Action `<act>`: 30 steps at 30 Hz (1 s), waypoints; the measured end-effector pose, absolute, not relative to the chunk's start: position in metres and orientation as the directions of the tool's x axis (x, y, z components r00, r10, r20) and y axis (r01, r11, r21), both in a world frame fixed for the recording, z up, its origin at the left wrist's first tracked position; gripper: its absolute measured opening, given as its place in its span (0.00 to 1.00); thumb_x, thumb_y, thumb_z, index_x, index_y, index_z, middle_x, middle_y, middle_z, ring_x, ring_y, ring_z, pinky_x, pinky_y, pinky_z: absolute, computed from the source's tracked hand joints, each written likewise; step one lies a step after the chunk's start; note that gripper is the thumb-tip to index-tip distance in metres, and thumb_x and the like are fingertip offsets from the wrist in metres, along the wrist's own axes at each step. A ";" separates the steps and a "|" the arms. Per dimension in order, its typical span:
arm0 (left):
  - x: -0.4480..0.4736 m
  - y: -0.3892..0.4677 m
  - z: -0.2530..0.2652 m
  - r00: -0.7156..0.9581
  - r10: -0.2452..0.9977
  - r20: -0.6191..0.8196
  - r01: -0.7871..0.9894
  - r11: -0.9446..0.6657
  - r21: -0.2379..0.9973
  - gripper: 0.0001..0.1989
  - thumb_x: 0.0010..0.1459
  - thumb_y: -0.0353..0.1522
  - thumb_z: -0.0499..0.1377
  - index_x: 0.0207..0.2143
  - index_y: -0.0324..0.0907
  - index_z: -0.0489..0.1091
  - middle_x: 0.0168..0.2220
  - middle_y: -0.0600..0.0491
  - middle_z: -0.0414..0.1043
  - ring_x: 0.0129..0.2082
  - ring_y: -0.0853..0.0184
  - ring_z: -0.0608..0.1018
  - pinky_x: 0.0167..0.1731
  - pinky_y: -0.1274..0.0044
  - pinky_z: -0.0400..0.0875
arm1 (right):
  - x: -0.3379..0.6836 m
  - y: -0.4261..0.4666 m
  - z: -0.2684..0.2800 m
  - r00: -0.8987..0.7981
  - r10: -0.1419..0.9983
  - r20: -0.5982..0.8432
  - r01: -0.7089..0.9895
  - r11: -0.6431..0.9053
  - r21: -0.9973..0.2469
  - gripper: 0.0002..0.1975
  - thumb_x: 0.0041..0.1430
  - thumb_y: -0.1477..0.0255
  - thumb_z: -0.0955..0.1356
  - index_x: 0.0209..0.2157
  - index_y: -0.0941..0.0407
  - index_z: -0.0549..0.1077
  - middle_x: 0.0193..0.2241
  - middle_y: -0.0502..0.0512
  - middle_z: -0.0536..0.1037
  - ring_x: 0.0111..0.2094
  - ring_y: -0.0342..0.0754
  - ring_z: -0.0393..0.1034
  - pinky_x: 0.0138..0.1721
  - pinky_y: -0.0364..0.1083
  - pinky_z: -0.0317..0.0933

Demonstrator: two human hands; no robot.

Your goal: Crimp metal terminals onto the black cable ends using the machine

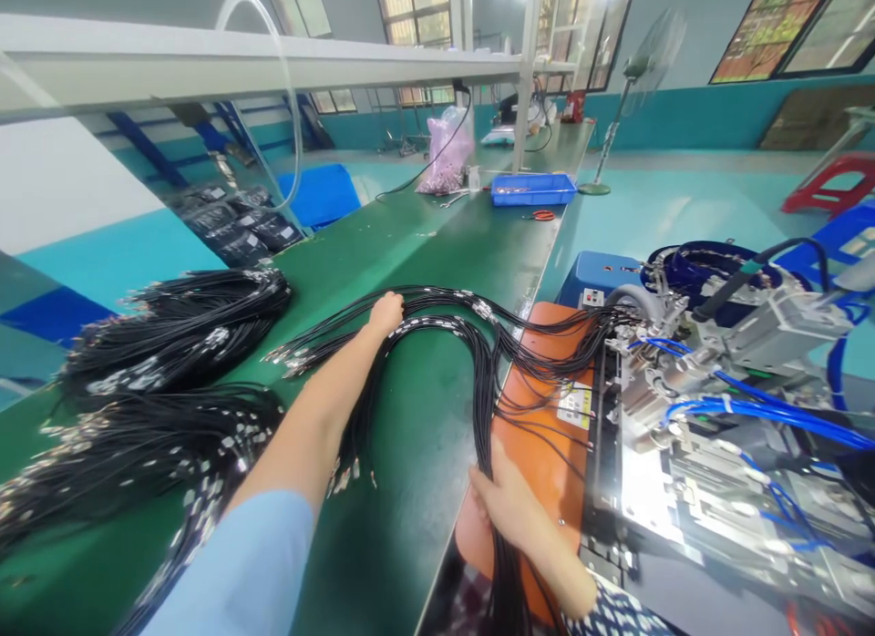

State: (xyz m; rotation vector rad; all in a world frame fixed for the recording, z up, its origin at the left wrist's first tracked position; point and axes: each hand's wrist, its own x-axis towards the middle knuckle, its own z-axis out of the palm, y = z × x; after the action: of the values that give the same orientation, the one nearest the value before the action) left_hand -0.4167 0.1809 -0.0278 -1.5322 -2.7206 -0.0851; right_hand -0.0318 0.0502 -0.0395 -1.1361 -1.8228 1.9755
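Note:
My left hand [387, 313] is closed on black cables lying across the green table, near where the strands split into loose metal-tipped ends at the left. From there one cable bundle [437, 324] curves over and down to my right hand [504, 499], whose fingers wrap round it above the orange plate [547, 472]. Behind it another stretch of black cables [561, 344] runs right toward the machine [684, 417]. White tags dot the strands. Which strands lie inside my left fist is hidden.
Thick cable coils [191, 335] and a second tagged heap [170, 435] lie at the left. Farther back are red-handled pliers [543, 216], a blue tray [534, 191] and a pink bag [446, 153]. A white shelf beam [383, 60] spans above the table.

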 end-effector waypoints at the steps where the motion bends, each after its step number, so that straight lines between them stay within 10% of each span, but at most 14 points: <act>1: -0.414 0.183 -0.026 -0.523 0.851 0.046 0.852 0.521 0.052 0.17 0.64 0.38 0.58 0.53 0.40 0.67 0.52 0.46 0.69 0.48 0.61 0.75 0.46 0.65 0.74 | -0.032 0.050 -0.040 -0.676 0.632 -0.379 0.325 -0.206 -0.923 0.22 0.61 0.75 0.59 0.57 0.56 0.53 0.21 0.41 0.63 0.16 0.39 0.60 0.18 0.39 0.59; 9: -0.413 0.121 -0.005 -0.548 0.825 -0.136 0.823 0.561 0.089 0.29 0.55 0.46 0.64 0.51 0.34 0.68 0.50 0.42 0.70 0.46 0.57 0.76 0.45 0.67 0.74 | -0.031 0.051 -0.041 -0.686 0.629 -0.366 0.314 -0.198 -0.929 0.19 0.61 0.72 0.59 0.54 0.55 0.55 0.19 0.40 0.63 0.15 0.40 0.60 0.17 0.40 0.59; 14: -0.382 0.085 -0.016 -0.567 0.766 -0.304 0.802 0.597 0.009 0.18 0.63 0.38 0.58 0.53 0.39 0.67 0.51 0.46 0.69 0.47 0.61 0.75 0.45 0.65 0.74 | -0.032 0.055 -0.048 -0.701 0.637 -0.322 0.249 -0.205 -0.947 0.16 0.59 0.67 0.62 0.48 0.54 0.57 0.18 0.39 0.63 0.14 0.40 0.59 0.16 0.40 0.58; 25: -0.398 0.100 0.066 -0.597 0.796 0.095 0.788 0.605 -0.116 0.20 0.64 0.38 0.57 0.57 0.40 0.63 0.56 0.45 0.65 0.53 0.57 0.71 0.52 0.58 0.69 | -0.056 0.061 -0.043 -0.757 0.594 -0.271 0.211 -0.171 -0.962 0.16 0.59 0.69 0.62 0.49 0.54 0.58 0.19 0.38 0.64 0.13 0.37 0.57 0.16 0.37 0.54; 30: -0.388 0.091 0.065 -0.603 0.796 0.060 0.783 0.604 -0.151 0.19 0.63 0.37 0.58 0.53 0.39 0.66 0.53 0.45 0.68 0.50 0.59 0.74 0.48 0.62 0.72 | -0.082 0.088 -0.043 -0.694 0.668 -0.269 0.263 -0.113 -0.958 0.18 0.59 0.70 0.64 0.51 0.57 0.61 0.26 0.48 0.73 0.20 0.40 0.66 0.21 0.40 0.63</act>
State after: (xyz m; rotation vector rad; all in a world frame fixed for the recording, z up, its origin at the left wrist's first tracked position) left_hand -0.3878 0.0911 0.0651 -1.3363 -2.7038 0.1646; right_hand -0.0816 0.0876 -0.0430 -1.0297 -1.8556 1.8725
